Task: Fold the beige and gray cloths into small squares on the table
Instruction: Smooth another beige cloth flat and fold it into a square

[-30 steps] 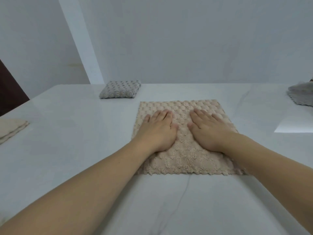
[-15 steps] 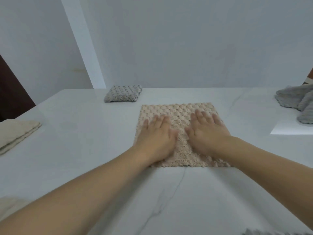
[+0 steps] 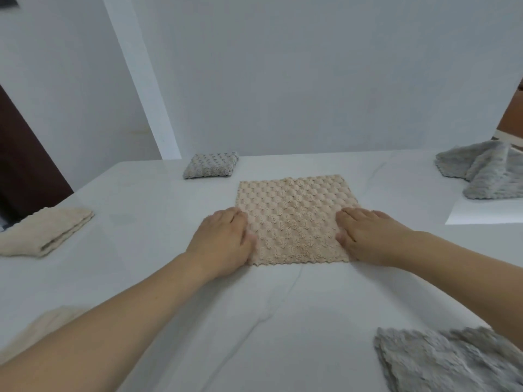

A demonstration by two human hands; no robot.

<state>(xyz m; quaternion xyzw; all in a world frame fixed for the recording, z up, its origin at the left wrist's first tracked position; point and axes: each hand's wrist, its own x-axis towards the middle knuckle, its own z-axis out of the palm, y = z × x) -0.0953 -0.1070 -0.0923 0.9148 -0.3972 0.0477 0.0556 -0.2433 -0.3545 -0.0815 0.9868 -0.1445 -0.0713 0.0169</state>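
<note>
Head view: both hands lay flat on the side edges of a beige cloth (image 3: 294,219) on a white table (image 3: 158,278).

Nearest, a crumpled gray cloth (image 3: 441,363) sat at the near right. Farther in, the left hand (image 3: 223,241) pressed the beige cloth's left edge and the right hand (image 3: 365,236) its right edge, fingers straight and together. A folded beige cloth (image 3: 45,232) lay left, a loose gray cloth (image 3: 486,172) far right, and a folded gray square (image 3: 210,164) far left of center.

A white marble-veined table (image 3: 158,278) stands against pale grey walls (image 3: 311,80), beside a dark door (image 3: 25,159).
</note>
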